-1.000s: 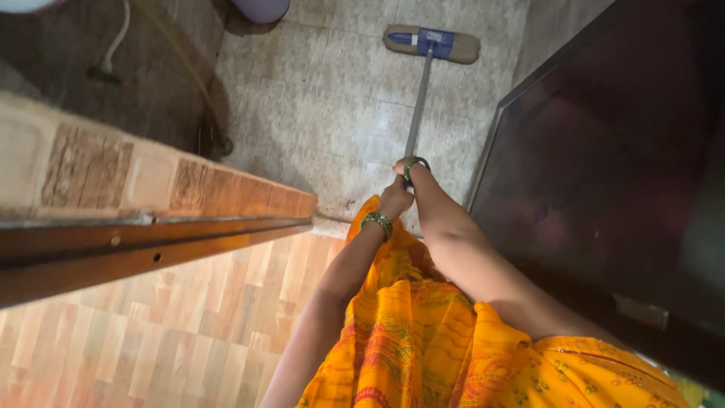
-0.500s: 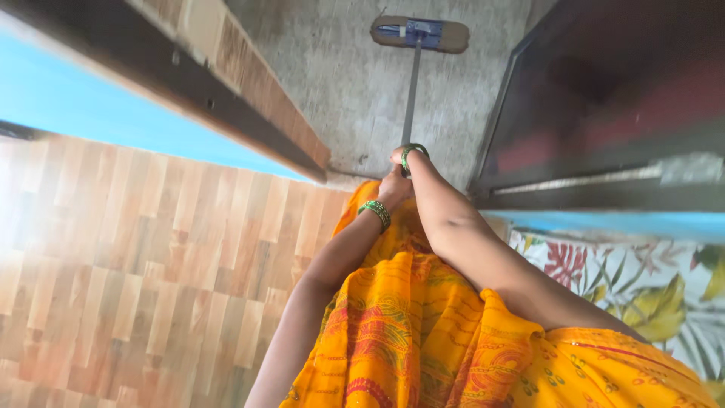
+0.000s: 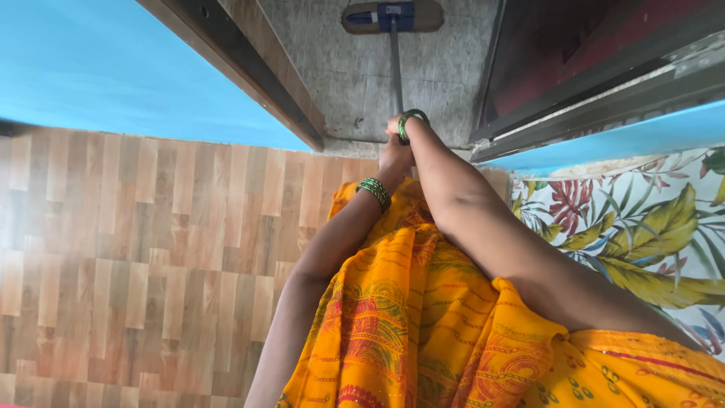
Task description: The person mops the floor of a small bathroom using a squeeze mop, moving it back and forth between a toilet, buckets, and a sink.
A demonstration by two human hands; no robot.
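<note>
A flat mop with a tan pad and a blue bracket (image 3: 391,15) rests on the grey tiled floor beyond a doorway, at the top of the view. Its thin metal handle (image 3: 395,72) runs straight back toward me. My right hand (image 3: 396,125), with green bangles at the wrist, grips the handle higher up. Just below it my left hand (image 3: 394,157), also wearing green bangles, is closed around the handle's near end. Both arms reach forward over my orange patterned garment (image 3: 423,317).
A blue wall and dark wooden door frame (image 3: 249,53) stand on the left. A dark door with a blue edge (image 3: 604,75) is on the right, above a leaf-patterned cloth (image 3: 642,227). Wood-look flooring (image 3: 136,249) spreads to my left.
The view has shifted back through the doorway: the mop head sits higher in the frame, blue walls and the leaf-patterned cloth have come into sight. Both hands keep hold of the handle.
</note>
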